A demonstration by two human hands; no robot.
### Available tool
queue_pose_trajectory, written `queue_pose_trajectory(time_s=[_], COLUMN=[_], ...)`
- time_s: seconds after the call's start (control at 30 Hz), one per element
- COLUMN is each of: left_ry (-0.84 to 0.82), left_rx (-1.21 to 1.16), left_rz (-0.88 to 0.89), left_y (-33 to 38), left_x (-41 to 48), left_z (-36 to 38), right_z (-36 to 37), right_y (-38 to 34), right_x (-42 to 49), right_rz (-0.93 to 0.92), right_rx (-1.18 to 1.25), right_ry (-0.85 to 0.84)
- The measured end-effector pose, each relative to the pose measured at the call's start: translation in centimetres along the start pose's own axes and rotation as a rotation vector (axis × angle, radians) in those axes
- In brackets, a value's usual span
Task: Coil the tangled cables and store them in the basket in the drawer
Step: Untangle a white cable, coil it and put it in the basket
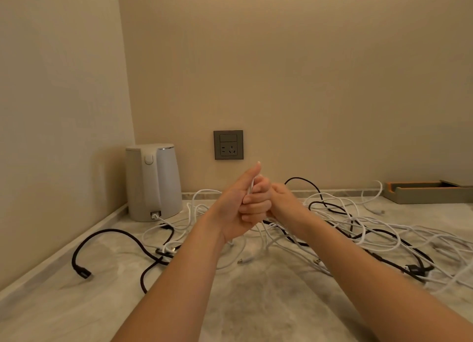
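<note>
Two bare forearms reach in from the bottom edge over a marbled counter (256,303) & meet mid-frame. Nearest on the L side a black cable (110,233) arches up off the counter, its plug end lying flat near the front-left edge, the rest running back toward the heap. The left hand (238,208) is held up above the counter, palm side facing the camera, thumb straight & pointing up, the other fingers curled tight into the palm round a white cable (251,187), which shows as a thin strand betw thumb & fingers. The right hand (282,199) sits just behind & touching the left, back of the hand showing; its fingers are hidden by the left hand, so can't tell if they grip anything. White strands hang from under both hands down to the counter. Behind & to the R the cables (358,229) lie in a loose tangle, white & black loops crossing each other, spread from approx the middle out to the R edge. Further back at L a white kettle (153,183) stands upright in the corner, w/ a white lead plugged in at its base. At far R a shallow tray (422,196) sits against the wall. On the wall betw them, above the hands, a grey socket (228,144)
</note>
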State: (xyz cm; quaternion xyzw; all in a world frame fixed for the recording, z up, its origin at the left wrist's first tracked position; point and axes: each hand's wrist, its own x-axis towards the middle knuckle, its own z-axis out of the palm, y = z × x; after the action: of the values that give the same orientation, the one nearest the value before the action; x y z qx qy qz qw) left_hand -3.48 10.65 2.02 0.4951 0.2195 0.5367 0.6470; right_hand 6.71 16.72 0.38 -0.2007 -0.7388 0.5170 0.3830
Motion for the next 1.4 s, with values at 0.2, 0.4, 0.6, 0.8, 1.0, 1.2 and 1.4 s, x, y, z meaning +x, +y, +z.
queue_pose_trajectory(time_s=[0.2, 0.4, 0.6, 0.8, 1.0, 1.2, 1.4], left_ry=[0.159, 0.468, 0.643, 0.668, 0.574, 0.371, 0.109], left_rx=[-0.197, -0.184, -0.019, 0.252, 0.666, 0.612, 0.41], left_rz=[0.189, 0.435, 0.497, 0.418, 0.114, -0.04, -0.202], left_y=[0.2, 1.4, 1.7, 1.2, 0.0, -0.6, -0.5], left_x=[0.3, -0.1, -0.4, -0.4, 0.1, 0.3, -0.1], left_z=[0.1, -1.1, -3.2, -3.4, -1.4, -0.3, -0.2], right_z=[0.5, 2.1, 1.5, 1.0, -0.5, -2.1, -3.3], right_y=[0.6, -0.4, -3.8, -5.4, -3.9, -2.4, -0.6], right_x=[0.1, -1.2, -2.3, -2.6, -1.3, -0.4, 0.4], right_rz=[-0.021, -0.169, -0.217, -0.333, -0.752, -0.692, -0.376], right_rx=[-0.295, -1.171, -1.321, -1.348, -1.317, -1.075, -0.773], right_ry=[-0.029, -0.257, -0.253, -0.122, 0.264, 0.369, 0.219])
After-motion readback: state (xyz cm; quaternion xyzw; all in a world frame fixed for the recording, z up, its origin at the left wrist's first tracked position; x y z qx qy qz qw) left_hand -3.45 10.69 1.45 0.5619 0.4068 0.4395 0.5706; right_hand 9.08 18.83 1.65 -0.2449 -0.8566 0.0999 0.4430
